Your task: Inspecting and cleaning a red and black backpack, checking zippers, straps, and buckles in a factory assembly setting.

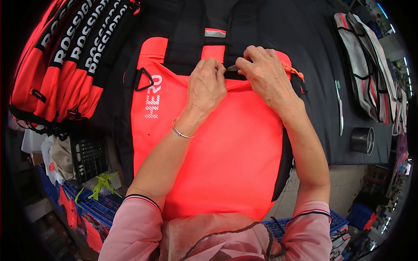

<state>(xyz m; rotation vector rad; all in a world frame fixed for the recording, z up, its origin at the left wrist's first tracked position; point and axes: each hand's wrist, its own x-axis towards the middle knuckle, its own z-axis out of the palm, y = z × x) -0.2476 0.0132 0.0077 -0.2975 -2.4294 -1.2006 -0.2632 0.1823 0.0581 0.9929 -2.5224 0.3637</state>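
Observation:
A bright coral-red and black backpack [230, 143] lies on the black-covered table in front of me, with pale printed lettering and a black triangular ring on its left side. My left hand [207, 85] is closed in a pinch on the backpack's upper fabric edge, beside a dark opening. Close to its fingertips, my right hand [265, 74] is closed around a small grey pointed tool [233, 68], mostly hidden by the fingers. Both hands meet below the coral strap [213, 52] with its grey patch. An orange cord [292, 69] hangs by the right hand.
Several red and black bags [65, 82] are stacked at the left. On the right lie a toothbrush [339, 107], a metal cup [362, 140] near the table edge, and grey-white bags [363, 65]. Below the table at left are a black crate [88, 158] and blue crates [93, 204].

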